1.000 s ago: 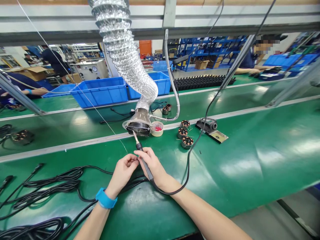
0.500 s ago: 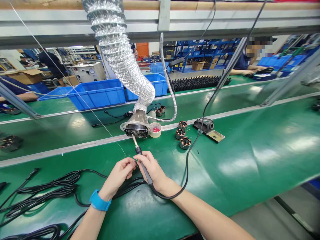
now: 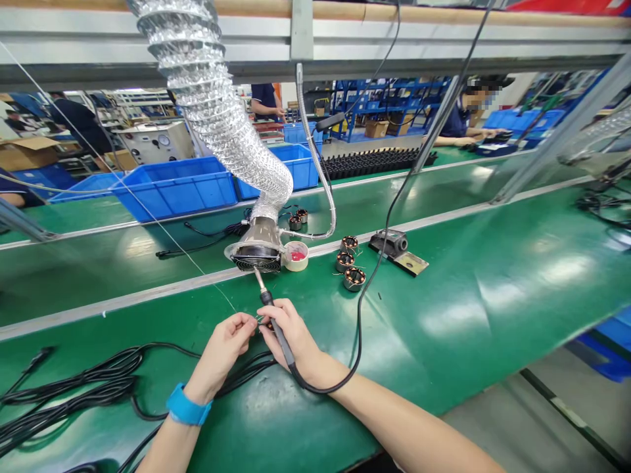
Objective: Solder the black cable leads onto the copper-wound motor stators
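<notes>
My right hand is closed around a soldering iron, its tip pointing up and away toward the fan of the fume hood. Thumb and forefinger of my left hand are pinched together on a thin wire, close to my right fingertips. Between the hands a copper-wound stator shows only in part, mostly covered by my right fingers. A fine strand of solder wire slants down from the upper left and ends just above my left hand.
Three stators stand in a row on the green bench, beside an iron stand. A round tub with something red sits by the hood. Coiled black cables lie at left. Blue bins and a co-worker are beyond.
The view has shifted slightly, so the bench items sit further left. Both hands keep close together, and a little more of the stator shows between them. The soldering iron stays in my right hand.
</notes>
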Demonstrator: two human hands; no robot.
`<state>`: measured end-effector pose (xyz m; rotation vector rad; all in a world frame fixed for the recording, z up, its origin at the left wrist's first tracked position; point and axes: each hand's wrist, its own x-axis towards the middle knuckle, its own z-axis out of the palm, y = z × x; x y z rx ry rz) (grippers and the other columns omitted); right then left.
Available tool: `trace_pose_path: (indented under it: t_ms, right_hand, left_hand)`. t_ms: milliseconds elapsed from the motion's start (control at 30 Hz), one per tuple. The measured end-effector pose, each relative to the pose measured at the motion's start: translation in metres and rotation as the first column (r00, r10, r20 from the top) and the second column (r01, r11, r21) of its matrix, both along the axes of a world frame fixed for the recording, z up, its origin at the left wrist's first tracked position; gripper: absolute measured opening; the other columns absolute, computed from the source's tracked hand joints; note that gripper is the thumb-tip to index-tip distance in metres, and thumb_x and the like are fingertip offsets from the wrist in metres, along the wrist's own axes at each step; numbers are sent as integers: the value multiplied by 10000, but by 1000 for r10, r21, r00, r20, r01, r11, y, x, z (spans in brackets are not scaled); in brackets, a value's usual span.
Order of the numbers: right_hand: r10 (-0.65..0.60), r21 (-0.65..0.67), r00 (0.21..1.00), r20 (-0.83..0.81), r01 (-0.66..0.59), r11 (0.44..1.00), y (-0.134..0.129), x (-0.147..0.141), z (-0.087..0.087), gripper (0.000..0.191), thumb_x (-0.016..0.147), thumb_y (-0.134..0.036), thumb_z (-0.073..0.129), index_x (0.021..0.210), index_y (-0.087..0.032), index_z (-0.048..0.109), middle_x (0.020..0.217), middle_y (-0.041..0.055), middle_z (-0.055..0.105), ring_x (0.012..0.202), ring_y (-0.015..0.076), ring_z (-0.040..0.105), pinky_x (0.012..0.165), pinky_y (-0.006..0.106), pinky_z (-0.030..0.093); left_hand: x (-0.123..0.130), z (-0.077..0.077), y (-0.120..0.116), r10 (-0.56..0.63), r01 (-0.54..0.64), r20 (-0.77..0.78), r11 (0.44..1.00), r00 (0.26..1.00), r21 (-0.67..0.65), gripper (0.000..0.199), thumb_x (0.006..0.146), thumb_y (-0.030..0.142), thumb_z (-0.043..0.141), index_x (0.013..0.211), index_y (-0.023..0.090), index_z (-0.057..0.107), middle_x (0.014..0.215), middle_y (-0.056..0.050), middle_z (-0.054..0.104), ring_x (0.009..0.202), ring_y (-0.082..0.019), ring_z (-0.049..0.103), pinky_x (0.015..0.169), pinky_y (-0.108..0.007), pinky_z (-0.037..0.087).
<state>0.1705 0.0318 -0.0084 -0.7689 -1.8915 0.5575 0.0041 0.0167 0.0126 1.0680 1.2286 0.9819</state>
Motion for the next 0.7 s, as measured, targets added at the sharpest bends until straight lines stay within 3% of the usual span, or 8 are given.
trace_pose_path:
  t_ms: [333,700]
  right_hand:
    - [11,-39,1000,-22,-12,999,-1,1,2,355,899,-84,515,1220,-234,500,1106,65,483,780,106,618,750,262,555]
    - [-155,-186,972,-179,122,975,1,-4,2,317,885,-84,525,1162,-238,514,1075,40,430,761,91,606,811,286,557]
  left_hand:
    - [1,3,0,23,-23,-21,1000,1000,12,412,769,537,713,785,141,600,637,62,417,478,-46,248,445,-195,164]
    - [2,5,0,47,-46,-21,999,999,18,384,775,502,708,752,138,590,661,44,469,475,-37,277,443,-194,169]
